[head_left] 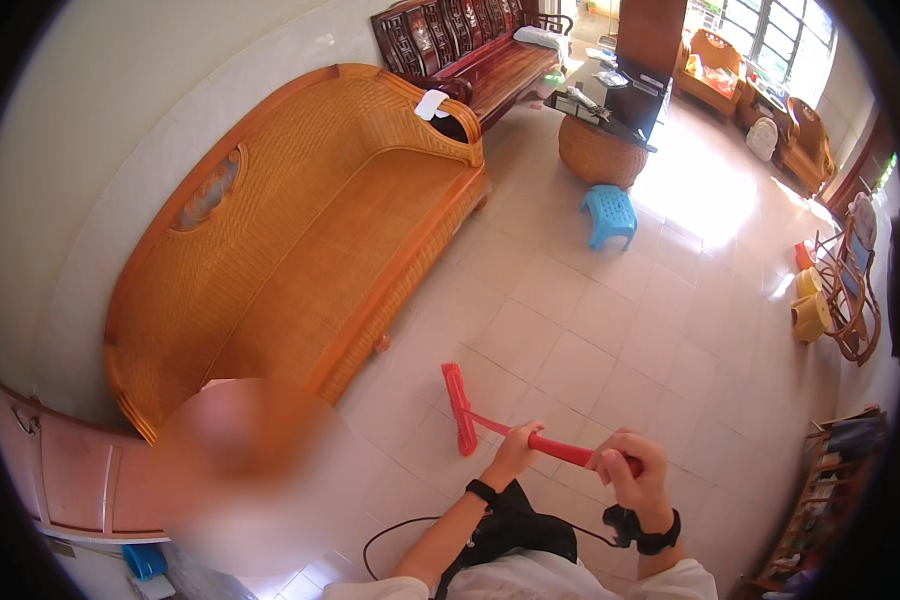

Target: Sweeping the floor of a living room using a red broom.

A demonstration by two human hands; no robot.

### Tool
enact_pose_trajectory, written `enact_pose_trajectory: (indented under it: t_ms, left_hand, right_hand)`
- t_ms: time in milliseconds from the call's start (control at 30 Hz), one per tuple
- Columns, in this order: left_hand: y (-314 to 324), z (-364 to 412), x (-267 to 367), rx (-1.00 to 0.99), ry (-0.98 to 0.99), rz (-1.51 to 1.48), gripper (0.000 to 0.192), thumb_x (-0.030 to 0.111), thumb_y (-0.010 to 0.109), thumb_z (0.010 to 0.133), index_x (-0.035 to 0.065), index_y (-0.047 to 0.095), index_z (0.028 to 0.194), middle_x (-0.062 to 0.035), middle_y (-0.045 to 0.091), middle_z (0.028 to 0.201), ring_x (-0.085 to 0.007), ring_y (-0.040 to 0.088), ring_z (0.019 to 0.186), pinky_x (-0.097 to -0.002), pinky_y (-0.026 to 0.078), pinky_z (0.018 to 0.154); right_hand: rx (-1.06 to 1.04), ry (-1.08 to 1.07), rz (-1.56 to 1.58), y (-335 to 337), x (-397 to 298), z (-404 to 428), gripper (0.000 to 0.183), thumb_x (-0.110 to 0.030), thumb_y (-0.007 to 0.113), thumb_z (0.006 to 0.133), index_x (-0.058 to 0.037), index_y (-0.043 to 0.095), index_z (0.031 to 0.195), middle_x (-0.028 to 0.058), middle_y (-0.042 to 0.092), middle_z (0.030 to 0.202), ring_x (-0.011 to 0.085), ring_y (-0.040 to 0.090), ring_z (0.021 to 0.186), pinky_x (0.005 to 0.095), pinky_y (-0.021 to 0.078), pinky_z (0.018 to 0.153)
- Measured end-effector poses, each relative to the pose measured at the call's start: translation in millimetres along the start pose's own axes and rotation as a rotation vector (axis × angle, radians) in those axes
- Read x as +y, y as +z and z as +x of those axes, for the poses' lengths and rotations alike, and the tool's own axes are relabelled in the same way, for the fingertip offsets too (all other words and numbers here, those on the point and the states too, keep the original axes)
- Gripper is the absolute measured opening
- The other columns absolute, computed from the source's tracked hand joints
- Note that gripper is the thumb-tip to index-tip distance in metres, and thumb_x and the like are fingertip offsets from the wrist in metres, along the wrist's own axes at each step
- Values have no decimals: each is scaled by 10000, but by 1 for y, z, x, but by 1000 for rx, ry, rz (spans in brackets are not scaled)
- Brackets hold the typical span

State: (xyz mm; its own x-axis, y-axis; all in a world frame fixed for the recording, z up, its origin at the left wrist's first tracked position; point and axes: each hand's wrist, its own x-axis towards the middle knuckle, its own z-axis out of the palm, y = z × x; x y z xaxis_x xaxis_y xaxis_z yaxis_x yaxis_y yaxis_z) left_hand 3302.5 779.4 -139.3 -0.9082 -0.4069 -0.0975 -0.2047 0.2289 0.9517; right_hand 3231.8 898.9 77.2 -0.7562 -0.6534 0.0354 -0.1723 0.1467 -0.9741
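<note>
A red broom slants across in front of me, held in both hands. My left hand grips the shaft partway down. Around the upper end of the handle my right hand is closed. The broom's red head with bristles is down at the tiled floor, to the left of my hands. Black bands circle both wrists, and a thin black cable loops near my waist.
A long woven rattan sofa runs along the left wall, with a dark carved wooden bench beyond. A blue plastic stool stands before a glass-topped table. Yellow stools, a rattan chair and a wooden rack line the right.
</note>
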Motion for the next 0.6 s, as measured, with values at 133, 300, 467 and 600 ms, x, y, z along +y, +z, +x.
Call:
enact_pose_trajectory:
  t_ms: [133, 300, 467, 600]
  left_hand:
    - [6, 9, 19, 79, 126, 75, 190, 26, 478, 656, -15, 519, 837, -189, 532, 677, -316, 540, 672, -314, 419, 564]
    - [-6, -13, 13, 148, -134, 118, 144, 85, 494, 647, 33, 539, 773, -174, 551, 697, -338, 527, 692, -391, 421, 608]
    - [-40, -67, -28, 241, -362, 242, 113, 142, 496, 662, 80, 550, 740, -153, 553, 659, -334, 533, 676, -402, 422, 593]
    - [-75, -139, -75, 338, -569, 300, 119, 137, 485, 662, 88, 561, 740, -144, 560, 681, -330, 535, 689, -408, 423, 601]
  right_hand:
    - [-36, -268, 30, -29, -5, 28, 180, -30, 450, 716, -1, 510, 549, 54, 488, 452, 78, 429, 416, 192, 324, 395]
    - [4, -97, 218, -25, 6, 52, 216, -25, 408, 744, 44, 487, 555, 73, 472, 432, 125, 477, 376, 189, 367, 373]
    - [-200, 96, 240, 33, 45, 59, 217, -44, 439, 769, 53, 500, 585, 79, 513, 487, 153, 548, 491, 237, 440, 506]
    - [-454, 65, 169, 106, 72, 29, 203, -40, 442, 771, 58, 515, 609, 92, 544, 527, 153, 553, 505, 237, 444, 517]
